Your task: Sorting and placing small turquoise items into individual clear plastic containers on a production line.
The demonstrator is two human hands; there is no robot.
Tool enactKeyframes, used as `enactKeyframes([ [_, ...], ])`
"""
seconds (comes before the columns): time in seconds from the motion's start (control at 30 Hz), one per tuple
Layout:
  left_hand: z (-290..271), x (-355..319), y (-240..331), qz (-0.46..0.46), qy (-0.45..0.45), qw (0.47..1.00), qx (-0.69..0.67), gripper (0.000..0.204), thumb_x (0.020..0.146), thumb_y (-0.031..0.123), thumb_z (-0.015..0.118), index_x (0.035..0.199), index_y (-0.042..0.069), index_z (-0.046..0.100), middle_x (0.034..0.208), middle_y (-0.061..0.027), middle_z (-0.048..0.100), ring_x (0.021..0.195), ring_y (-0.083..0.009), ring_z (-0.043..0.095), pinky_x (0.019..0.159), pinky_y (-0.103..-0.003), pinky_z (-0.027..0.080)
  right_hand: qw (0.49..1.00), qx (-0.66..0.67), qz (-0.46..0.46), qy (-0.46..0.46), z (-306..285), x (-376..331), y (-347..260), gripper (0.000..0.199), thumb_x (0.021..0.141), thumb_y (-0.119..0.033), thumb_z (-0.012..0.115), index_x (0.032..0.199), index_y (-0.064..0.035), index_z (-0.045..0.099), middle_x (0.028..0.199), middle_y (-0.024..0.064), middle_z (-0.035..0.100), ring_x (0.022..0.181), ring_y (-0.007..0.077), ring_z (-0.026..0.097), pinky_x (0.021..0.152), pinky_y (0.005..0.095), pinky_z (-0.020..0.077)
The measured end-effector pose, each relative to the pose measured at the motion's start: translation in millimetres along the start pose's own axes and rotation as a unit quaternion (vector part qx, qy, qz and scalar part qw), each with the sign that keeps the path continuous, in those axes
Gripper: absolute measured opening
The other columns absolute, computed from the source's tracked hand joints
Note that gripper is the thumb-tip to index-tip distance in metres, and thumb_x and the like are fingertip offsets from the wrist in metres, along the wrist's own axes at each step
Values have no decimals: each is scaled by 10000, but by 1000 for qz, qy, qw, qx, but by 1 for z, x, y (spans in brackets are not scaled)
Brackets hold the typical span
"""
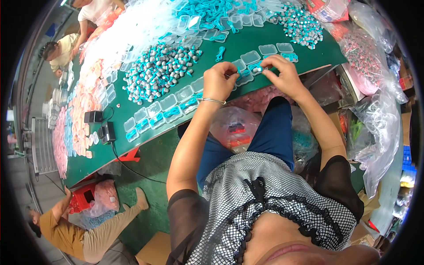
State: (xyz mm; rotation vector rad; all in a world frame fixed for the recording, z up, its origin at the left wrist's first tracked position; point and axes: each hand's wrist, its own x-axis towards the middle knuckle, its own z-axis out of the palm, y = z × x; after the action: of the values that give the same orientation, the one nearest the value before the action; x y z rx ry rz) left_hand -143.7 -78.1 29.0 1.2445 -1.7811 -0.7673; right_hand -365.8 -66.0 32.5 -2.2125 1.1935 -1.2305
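Observation:
At the near edge of the green table, my left hand [221, 80] is closed in a pinch, with a bit of teal cord [239, 70] at its fingertips. My right hand [283, 76] is also closed, its thumb and fingers meeting at a small grey-and-teal piece [258, 69]. Below and between both hands is a small clear plastic case [244, 80] with its lid raised, partly hidden by my fingers. Leftward runs a row of open clear cases [168, 103] holding bundled teal cords [172, 111]. More open cases [267, 49] lie beyond my right hand.
A pile of grey-and-teal pieces [157, 66] covers the table at left, another [302, 26] at far right. Teal cords [207, 13] heap at the back. A black box with a cable [106, 132] sits near the left edge. Several people work at left; clear plastic bags [380, 119] hang at right.

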Motion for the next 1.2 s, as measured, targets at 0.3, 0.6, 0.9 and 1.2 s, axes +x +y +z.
enactKeyframes([
  [0.3, 8, -1, -10, 153, 12, 974, 168, 109, 696, 36, 690, 790, 60, 640, 766, -100, 642, 715, -287, 635, 630, -378, 503, 986, -126, -112, 17, 32, 1, 1, 175, 725, -45, 666, 880, -89, 595, 876, 41, 608, 870, 241, 575, 801, 373, 394],
  [0.6, 6, 3, -6, 180, -16, 964, 193, 95, 692, 48, 674, 772, 78, 634, 750, -96, 625, 761, -306, 616, 665, -414, 491, 982, -140, -123, -18, 33, 4, 2, 156, 718, -52, 681, 843, -104, 604, 866, 16, 603, 867, 206, 580, 830, 361, 365],
  [0.9, 10, -1, -5, 174, -37, 962, 207, 31, 713, 63, 610, 714, 79, 636, 755, -93, 636, 796, -296, 610, 702, -418, 476, 977, -148, -139, -65, 29, 6, 6, 143, 733, -66, 682, 842, -121, 607, 864, -1, 603, 879, 197, 576, 887, 407, 345],
  [1.2, 6, 1, -5, 174, -68, 962, 202, 62, 693, 47, 654, 751, 69, 661, 807, -93, 640, 787, -305, 601, 707, -406, 492, 978, -159, -103, -81, 28, 9, 1, 146, 747, -96, 683, 875, -117, 615, 888, 15, 593, 932, 210, 557, 894, 424, 339],
])
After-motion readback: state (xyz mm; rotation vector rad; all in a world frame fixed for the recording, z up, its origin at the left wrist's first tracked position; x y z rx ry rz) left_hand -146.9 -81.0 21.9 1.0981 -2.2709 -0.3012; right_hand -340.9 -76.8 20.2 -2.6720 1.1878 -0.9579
